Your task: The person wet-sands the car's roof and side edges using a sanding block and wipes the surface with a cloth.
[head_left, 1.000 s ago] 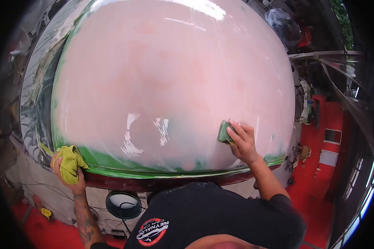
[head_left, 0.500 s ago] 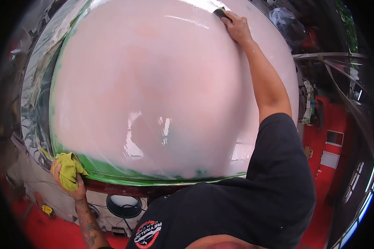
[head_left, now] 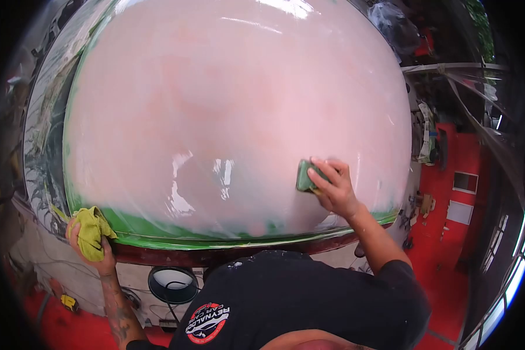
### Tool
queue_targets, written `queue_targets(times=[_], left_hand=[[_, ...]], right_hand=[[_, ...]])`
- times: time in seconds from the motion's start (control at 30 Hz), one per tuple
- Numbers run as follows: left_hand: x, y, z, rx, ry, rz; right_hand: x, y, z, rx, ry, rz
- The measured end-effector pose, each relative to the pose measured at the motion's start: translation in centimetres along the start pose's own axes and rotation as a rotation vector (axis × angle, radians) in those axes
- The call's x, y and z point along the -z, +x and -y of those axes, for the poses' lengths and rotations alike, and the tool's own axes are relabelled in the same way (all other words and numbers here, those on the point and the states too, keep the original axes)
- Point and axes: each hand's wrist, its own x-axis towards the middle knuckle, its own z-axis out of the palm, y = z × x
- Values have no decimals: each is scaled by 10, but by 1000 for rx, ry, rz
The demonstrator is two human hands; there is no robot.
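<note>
A wide, glossy car panel [head_left: 227, 111], pale pink with green along its edges, fills the middle of the head view. My right hand [head_left: 337, 189] is closed around a green sanding block [head_left: 305, 175], which rests on the near right part of the panel. At the near left corner, my left hand [head_left: 106, 262] grips a bunched yellow-green cloth [head_left: 91, 232]. Part of the left fingers is hidden by the cloth. Thin pale streaks and bright reflections lie on the panel's surface.
Below the panel's near edge stands a dark bucket [head_left: 173, 284] with a hose or cord by it. A yellow object [head_left: 69, 302] lies on the red floor at lower left. Clear plastic sheeting [head_left: 394, 29] hangs at the far right. Masked glass [head_left: 44, 122] borders the left side.
My right hand has drawn the sanding block from the far right of the panel back toward my body. The left hand keeps its place with the cloth.
</note>
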Motion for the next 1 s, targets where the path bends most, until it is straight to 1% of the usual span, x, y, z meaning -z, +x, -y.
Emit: queue_targets(times=[0.03, 0.13, 0.2, 0.23, 0.3, 0.33, 0.37, 0.4, 0.47, 0.53, 0.6, 0.63, 0.67, 0.7, 0.77, 0.8, 0.83, 0.9, 0.97, 1.0], left_hand=[[-1, 1, -2, 6, 6, -3], [0, 2, -5, 21, -15, 0], [1, -2, -2, 38, 48, 0], [1, -2, -4, 47, 59, 4], [1, 1, -7, 54, 41, -3], [-1, 1, -5, 56, 45, -7], [-1, 0, -2, 45, 53, -12], [0, -1, 0, 36, 58, -14], [0, -1, -1, 50, 41, -13], [-1, -1, -1, 44, 18, -22], [-3, 0, 0, 35, -5, -33], [-3, 0, 1, 26, -24, -42], [-2, 0, 1, 19, -24, -37], [-2, 0, 1, 21, -30, -37], [-4, -1, 1, 30, -13, -42], [-3, -1, 1, 37, -12, -48], [-3, 1, 0, 31, -16, -42], [-2, 2, -2, 31, -23, -29], [-1, 4, -3, 3, -9, -2], [0, 3, -4, 8, -1, -10]], right_hand=[[-5, 35, -28, 33, -15, -35], [-13, 167, -111, 27, 21, -59], [-32, 257, -169, 47, -21, -152], [-41, 299, -196, 41, -105, -183], [-69, 371, -255, -172, -65, -116], [-79, 389, -263, -209, -161, -164], [-85, 396, -253, -251, -259, -208], [-86, 389, -244, -253, -259, -201], [-73, 351, -194, -201, -148, -228], [-62, 292, -146, -8, -79, -235], [-41, 209, -58, -35, -17, -154], [-37, 166, -25, -7, 47, -123], [-36, 123, 5, -4, 6, -99], [-28, 81, 38, -15, 43, -44], [-20, 7, 84, 81, 125, 60], [-7, -8, 99, 146, 115, 127], [-11, -14, 94, 213, 91, 104], [-14, 18, 68, 333, 99, 78], [-20, 80, 34, 387, 46, 51], [-25, 115, 12, 375, 4, 55]])
